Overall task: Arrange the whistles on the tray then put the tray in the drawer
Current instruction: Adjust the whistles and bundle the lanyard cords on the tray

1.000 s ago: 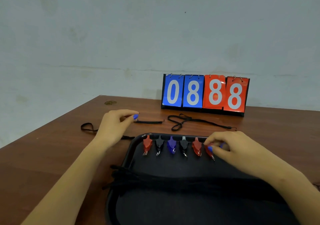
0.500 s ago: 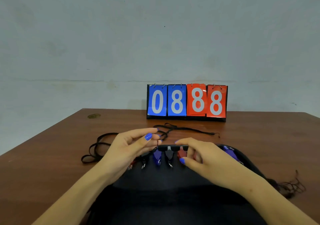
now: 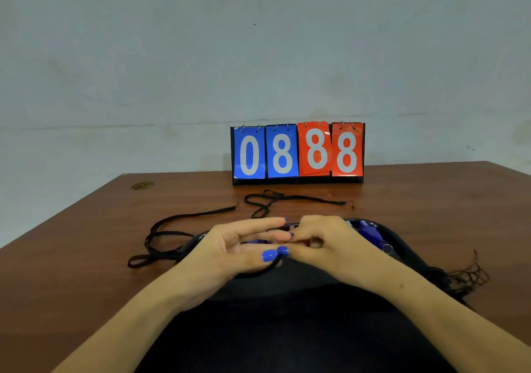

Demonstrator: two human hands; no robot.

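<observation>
A black tray [image 3: 398,239] lies on the brown table right in front of me. Both hands hide most of the row of whistles at its far rim. Only a blue whistle [image 3: 370,229] shows at the right end, and a bit of another blue one under my left fingers. My left hand [image 3: 241,247] hovers over the row with long fingers stretched out. Its thumb pinches a black lanyard [image 3: 258,272] that trails down onto the tray. My right hand [image 3: 330,243] is curled, its fingertips meeting the left thumb and pinching a small reddish whistle [image 3: 309,242].
Loose black lanyards lie on the table at the left [image 3: 172,229] and behind the tray [image 3: 275,200]. A flip scoreboard [image 3: 297,154] reading 0888 stands at the back by the wall. A frayed dark net [image 3: 465,275] lies at the tray's right side.
My left hand came from the table at the left onto the tray's whistle row. My right hand shifted left to meet it. The view tilted up.
</observation>
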